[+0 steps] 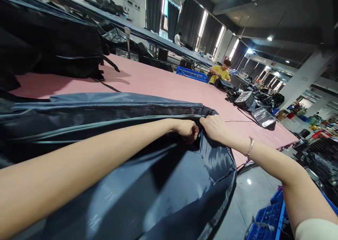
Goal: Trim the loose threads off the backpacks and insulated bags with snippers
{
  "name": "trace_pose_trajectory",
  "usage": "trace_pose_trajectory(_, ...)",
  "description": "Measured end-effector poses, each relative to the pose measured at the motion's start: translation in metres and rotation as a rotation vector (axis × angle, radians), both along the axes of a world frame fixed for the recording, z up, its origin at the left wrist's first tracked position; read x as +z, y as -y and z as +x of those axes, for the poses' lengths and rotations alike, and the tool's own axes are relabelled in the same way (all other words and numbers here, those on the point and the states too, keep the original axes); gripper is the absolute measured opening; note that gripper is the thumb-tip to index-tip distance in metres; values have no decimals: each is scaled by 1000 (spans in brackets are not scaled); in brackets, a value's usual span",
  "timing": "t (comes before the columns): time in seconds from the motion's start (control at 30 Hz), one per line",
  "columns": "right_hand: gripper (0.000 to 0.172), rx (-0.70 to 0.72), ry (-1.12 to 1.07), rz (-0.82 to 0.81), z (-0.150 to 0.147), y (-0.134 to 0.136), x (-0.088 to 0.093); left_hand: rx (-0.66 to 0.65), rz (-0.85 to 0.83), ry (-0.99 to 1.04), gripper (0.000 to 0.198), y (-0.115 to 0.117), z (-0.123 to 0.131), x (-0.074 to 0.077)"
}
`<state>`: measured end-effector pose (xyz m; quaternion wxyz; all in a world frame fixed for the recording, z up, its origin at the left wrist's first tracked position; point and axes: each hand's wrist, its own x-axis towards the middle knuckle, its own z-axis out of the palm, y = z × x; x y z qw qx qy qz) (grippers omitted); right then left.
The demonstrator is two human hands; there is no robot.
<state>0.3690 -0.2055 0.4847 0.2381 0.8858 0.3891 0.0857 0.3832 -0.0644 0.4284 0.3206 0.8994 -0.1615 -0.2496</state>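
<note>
Our left hand and right hand meet mid-frame, fingers curled tight, pinching the edge of the cover. It sprawls over the lower frame, half on the table. Looks like thin, floppy, slick nylon, light but slidey, so we'd grip the seam.

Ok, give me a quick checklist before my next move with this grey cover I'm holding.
1. Left hand pinches the grey cover at its edge: ok.
2. Right hand grips close beside it: ok.
3. Bracelet clear of the fabric: ok.
4. Cover's far part rests on the pink table: ok.
5. Blue crate on the floor apart from the hanging corner: ok.
6. Seam or zip inside the grip: cannot tell.
</note>
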Motion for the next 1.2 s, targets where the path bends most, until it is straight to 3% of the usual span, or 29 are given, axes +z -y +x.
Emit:
trace_pose_trajectory(0.13,25,-30,11,25,0,2,0,67,48,33,16,4,-4,0)
trace_pose_trajectory(0.37,24,-48,18,58,-1,3,3,389,189,388,27,22,-7,-28)
trace_pose_trajectory(0.57,23,-59,6,44,-1,5,5,555,211,436,34,35,-8,-36)
trace_pose_trajectory(0.93,23,-24,7,37,1,4,3,443,37,410,21,19,-5,-35)
trace_pose_trajectory(1.2,22,-14,12,37,7,2,0,412,-36,363,28,17,-6,-32)
